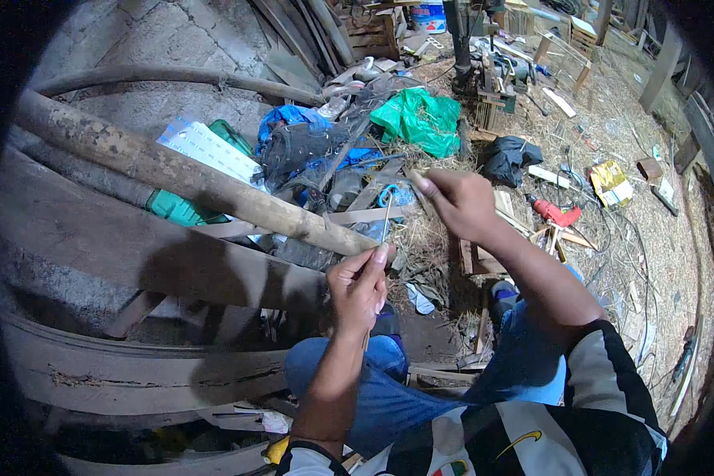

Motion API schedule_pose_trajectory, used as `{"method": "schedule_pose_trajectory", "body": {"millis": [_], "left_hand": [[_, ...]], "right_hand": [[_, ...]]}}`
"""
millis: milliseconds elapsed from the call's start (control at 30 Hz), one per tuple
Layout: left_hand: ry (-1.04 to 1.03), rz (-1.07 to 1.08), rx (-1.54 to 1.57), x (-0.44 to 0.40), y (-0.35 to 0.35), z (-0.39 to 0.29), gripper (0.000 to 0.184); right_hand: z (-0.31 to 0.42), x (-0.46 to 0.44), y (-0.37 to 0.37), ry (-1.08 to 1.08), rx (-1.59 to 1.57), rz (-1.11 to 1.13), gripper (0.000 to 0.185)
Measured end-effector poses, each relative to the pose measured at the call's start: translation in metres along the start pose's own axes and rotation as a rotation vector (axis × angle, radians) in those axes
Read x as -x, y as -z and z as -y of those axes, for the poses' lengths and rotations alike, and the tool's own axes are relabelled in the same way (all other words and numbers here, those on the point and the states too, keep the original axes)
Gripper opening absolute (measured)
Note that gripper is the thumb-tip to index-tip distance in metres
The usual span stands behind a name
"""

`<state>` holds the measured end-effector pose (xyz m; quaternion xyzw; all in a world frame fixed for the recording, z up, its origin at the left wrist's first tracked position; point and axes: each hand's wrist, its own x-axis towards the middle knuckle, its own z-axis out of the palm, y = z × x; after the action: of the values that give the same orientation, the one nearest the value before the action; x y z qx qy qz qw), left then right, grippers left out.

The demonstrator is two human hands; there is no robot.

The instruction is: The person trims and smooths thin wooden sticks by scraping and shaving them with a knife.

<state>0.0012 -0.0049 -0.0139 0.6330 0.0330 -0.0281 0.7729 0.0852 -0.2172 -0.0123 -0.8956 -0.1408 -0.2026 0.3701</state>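
Observation:
My left hand is closed, thumb and fingers pinching a thin metal rod that points up and away from me. Up and to the right, my right hand is closed too, with a small pale piece at its thumb and fingertips. What kind of piece it is, I cannot make out. A gap separates the rod's tip from the right hand. Just left of my left hand ends a long round wooden pole.
Wide planks lie at left. Ahead are a green plastic bag, a black bag and blue plastic. A red power drill and a yellow packet lie on the straw-strewn floor at right.

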Motion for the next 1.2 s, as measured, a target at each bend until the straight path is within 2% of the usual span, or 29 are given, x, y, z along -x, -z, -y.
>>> {"method": "schedule_pose_trajectory", "body": {"millis": [67, 200, 267, 433, 633, 733, 767, 800, 867, 1000, 1067, 1133, 1200], "left_hand": [[-0.027, -0.008, -0.028, -0.002, -0.001, -0.001, 0.024], [0.003, -0.085, -0.071, -0.003, -0.007, -0.006, 0.023], [-0.003, -0.107, -0.105, -0.003, -0.008, -0.005, 0.022], [-0.027, -0.117, -0.078, -0.005, -0.004, 0.004, 0.019], [-0.039, -0.058, -0.025, -0.006, -0.002, 0.005, 0.018], [-0.017, -0.097, -0.035, -0.005, -0.002, 0.006, 0.018], [-0.013, -0.098, -0.038, -0.004, -0.002, 0.005, 0.018], [-0.028, -0.084, -0.02, -0.004, -0.002, 0.005, 0.019], [-0.054, -0.065, 0.006, -0.004, -0.002, 0.004, 0.019], [-0.014, -0.079, -0.027, -0.006, -0.002, 0.006, 0.02], [-0.008, -0.08, -0.028, -0.003, -0.002, 0.007, 0.019], [-0.011, -0.096, -0.056, -0.006, -0.003, 0.007, 0.019], [-0.002, -0.095, -0.057, -0.007, -0.002, 0.007, 0.018]], "right_hand": [[-0.001, 0.0, 0.001, -0.032, -0.033, 0.01, 0.033], [0.017, 0.02, -0.007, 0.093, -0.052, 0.004, 0.028], [0.026, 0.025, -0.007, 0.229, -0.018, 0.017, 0.025], [0.03, 0.029, -0.011, 0.349, 0.039, 0.054, 0.023], [0.017, 0.02, -0.012, 0.222, 0.081, 0.052, 0.023], [0.03, 0.025, -0.005, 0.23, 0.041, 0.107, 0.026], [0.017, 0.023, -0.014, 0.233, 0.019, 0.003, 0.029], [0.014, 0.019, -0.012, 0.229, 0.017, 0.008, 0.029], [0.012, 0.01, -0.004, 0.13, 0.048, 0.057, 0.029], [0.024, 0.022, -0.006, 0.192, 0.001, 0.084, 0.028], [0.011, 0.017, -0.012, 0.167, -0.003, 0.04, 0.028], [0.011, 0.011, -0.006, 0.115, 0.064, 0.111, 0.027], [0.01, 0.016, -0.013, 0.182, -0.011, 0.058, 0.027]]}}
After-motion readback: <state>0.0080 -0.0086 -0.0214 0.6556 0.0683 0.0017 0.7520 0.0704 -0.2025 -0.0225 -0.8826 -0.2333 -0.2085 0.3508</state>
